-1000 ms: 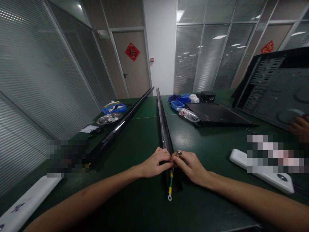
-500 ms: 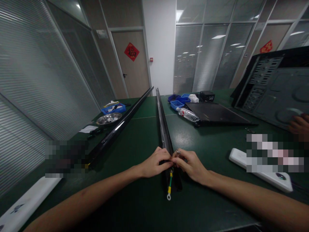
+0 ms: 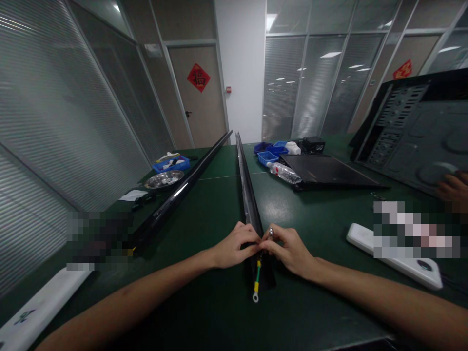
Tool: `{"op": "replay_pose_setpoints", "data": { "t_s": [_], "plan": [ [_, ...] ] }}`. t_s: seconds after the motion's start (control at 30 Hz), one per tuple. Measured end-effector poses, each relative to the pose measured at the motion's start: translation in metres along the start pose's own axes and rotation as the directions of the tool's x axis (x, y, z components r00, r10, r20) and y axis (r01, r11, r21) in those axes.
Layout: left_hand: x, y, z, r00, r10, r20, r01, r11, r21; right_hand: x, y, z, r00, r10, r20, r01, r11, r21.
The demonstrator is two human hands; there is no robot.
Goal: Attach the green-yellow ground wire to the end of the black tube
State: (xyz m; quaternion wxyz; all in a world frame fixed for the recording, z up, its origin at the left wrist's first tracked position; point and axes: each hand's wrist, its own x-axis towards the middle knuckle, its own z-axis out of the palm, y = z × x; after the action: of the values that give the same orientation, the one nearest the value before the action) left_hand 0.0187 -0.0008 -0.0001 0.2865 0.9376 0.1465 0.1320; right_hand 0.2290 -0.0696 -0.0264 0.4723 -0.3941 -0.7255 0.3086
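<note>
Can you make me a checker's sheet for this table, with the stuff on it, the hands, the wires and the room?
Surface: dark green table, with a pale line across it.
Things being handled: near end of a long black rail; a second rail lies to its left.
Clutter: metal dish, clear bottle, blue trays, flat black panel, white device.
Hands: left hand and right hand meet over the rail, fingertips together; anything between them is hidden.
Cables: short green wire with yellow sleeves and a metal ring end.
Surroundings: door with a red sign; another person's hand by a dark metal case.
</note>
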Motion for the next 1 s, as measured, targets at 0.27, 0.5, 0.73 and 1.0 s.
{"op": "replay_pose_setpoints", "data": {
  "t_s": [0.27, 0.5, 0.73, 1.0],
  "plan": [
    [0.000, 0.003, -0.001, 1.000, 0.006, -0.011, -0.006, 1.000, -0.003, 0.001, -0.003, 0.000, 1.000, -0.016, 0.003, 0.016, 1.000, 0.012],
    [0.000, 0.005, -0.002, 1.000, -0.025, -0.009, 0.025, 1.000, -0.002, 0.001, -0.008, -0.001, 1.000, -0.006, -0.010, 0.006, 1.000, 0.019],
    [0.001, 0.006, -0.003, 1.000, -0.031, -0.001, 0.031, 0.999, -0.018, 0.000, -0.008, -0.002, 1.000, -0.001, -0.027, 0.001, 1.000, 0.011],
    [0.000, 0.004, -0.002, 0.999, -0.032, -0.009, 0.032, 0.999, -0.012, 0.000, -0.012, -0.003, 1.000, 0.011, -0.014, -0.011, 0.999, 0.030]
  ]
}}
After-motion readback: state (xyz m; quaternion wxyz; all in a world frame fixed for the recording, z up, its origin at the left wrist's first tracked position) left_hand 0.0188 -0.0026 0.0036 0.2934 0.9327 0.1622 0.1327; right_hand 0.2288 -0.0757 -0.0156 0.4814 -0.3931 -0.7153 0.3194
